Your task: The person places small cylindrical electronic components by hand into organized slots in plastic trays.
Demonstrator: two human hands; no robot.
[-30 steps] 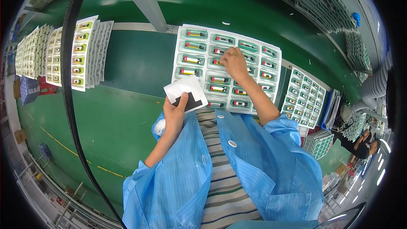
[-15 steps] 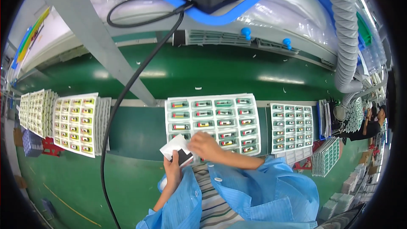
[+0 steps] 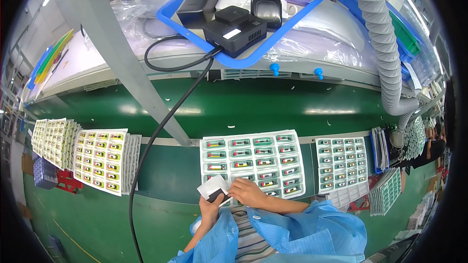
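My left hand (image 3: 209,209) holds a small sheet of white paper (image 3: 212,184) with a black patch on it, thumb on top. At the sheet's right edge my right hand (image 3: 247,193) is closed, its fingertips pressed together beside the black area. Whatever those fingertips pinch is too small to make out. Both hands are over the near edge of a white tray (image 3: 249,136) with rows of pale green pockets. Small battery-like cylinders (image 3: 242,164), in red, yellow, black and white, lie in the pockets. My hands and the sheet hide part of the near pockets.
Similar filled trays lean in stacks at the left (image 3: 100,163), and another tray (image 3: 341,165) stands right. A black cable (image 3: 163,126) hangs down left of my hands. Above the green conveyor belt (image 3: 253,102), a blue bin (image 3: 243,63) holds electronic devices. A grey hose (image 3: 378,34) descends at the right.
My view has tilted up, so the scene sits lower and more of the blue bin shows. My right hand's blurred fingers have come to rest at the sheet's edge; my left hand keeps the sheet.
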